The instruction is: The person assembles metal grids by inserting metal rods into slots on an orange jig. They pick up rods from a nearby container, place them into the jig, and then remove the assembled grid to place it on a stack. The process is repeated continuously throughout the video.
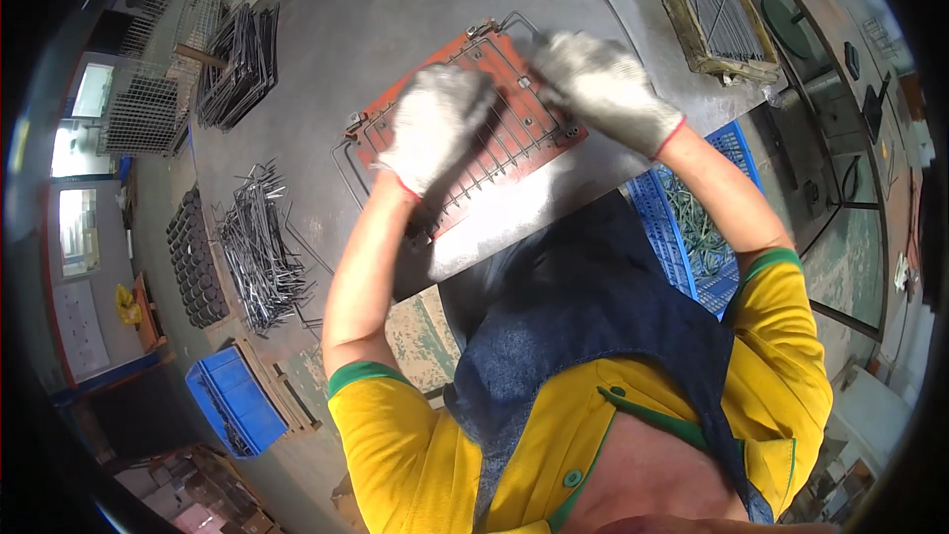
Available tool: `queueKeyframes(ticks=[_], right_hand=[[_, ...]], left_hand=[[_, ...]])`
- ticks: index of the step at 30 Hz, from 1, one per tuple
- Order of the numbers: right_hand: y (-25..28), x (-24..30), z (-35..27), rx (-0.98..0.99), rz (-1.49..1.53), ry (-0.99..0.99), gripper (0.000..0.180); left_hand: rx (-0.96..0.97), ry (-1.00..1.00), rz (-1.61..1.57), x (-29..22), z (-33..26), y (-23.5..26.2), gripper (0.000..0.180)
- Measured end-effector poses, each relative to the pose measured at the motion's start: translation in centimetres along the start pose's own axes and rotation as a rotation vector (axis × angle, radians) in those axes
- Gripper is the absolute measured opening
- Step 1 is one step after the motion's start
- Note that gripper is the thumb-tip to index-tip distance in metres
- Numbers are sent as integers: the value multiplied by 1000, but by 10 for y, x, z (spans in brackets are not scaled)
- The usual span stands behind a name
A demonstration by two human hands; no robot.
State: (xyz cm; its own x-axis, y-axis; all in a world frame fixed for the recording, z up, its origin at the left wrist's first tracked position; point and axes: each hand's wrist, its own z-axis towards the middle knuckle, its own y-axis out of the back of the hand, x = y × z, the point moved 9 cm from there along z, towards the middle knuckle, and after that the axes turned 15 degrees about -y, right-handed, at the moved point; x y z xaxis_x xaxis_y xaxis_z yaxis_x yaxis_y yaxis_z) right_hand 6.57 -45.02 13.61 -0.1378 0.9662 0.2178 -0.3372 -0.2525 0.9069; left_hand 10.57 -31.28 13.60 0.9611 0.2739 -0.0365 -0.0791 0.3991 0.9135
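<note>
A red jig plate (477,206) with metal clamps and pegs lies on the grey metal table. Across it runs a grid of thin metal wires (512,129), with a bent wire loop (514,20) sticking out past its far right corner. My left hand (435,124), in a white work glove, is over the left half of the grid, fingers curled toward the wires. Just off the plate's right end is my gloved right hand (598,87), fingers bent together beside the loop and slightly blurred. Both palms hide what the fingers grip, if anything.
Loose bent wires (259,247) are heaped at the table's left, below a stack of wire frames (237,64). A tray of straight rods (712,15) stands far right. A blue crate (664,227) with green strands is near my right arm; a blue bin (235,400) is lower left.
</note>
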Motion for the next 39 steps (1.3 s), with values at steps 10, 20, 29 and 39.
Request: queueKeyframes(ticks=[10,20,29,39], right_hand=[[8,-217,3,-24,-469,-276,33],[-36,-460,-16,57,-351,-695,47],[17,-243,-6,-209,-674,-122,55],[-16,-1,-57,-84,176,108,24]], left_hand=[[-408,774,3,-4,-133,65,49],[350,1421,367,61,-369,44,41],[213,1128,312,57,-317,-1,32],[263,1472,130,-22,-326,-3,49]])
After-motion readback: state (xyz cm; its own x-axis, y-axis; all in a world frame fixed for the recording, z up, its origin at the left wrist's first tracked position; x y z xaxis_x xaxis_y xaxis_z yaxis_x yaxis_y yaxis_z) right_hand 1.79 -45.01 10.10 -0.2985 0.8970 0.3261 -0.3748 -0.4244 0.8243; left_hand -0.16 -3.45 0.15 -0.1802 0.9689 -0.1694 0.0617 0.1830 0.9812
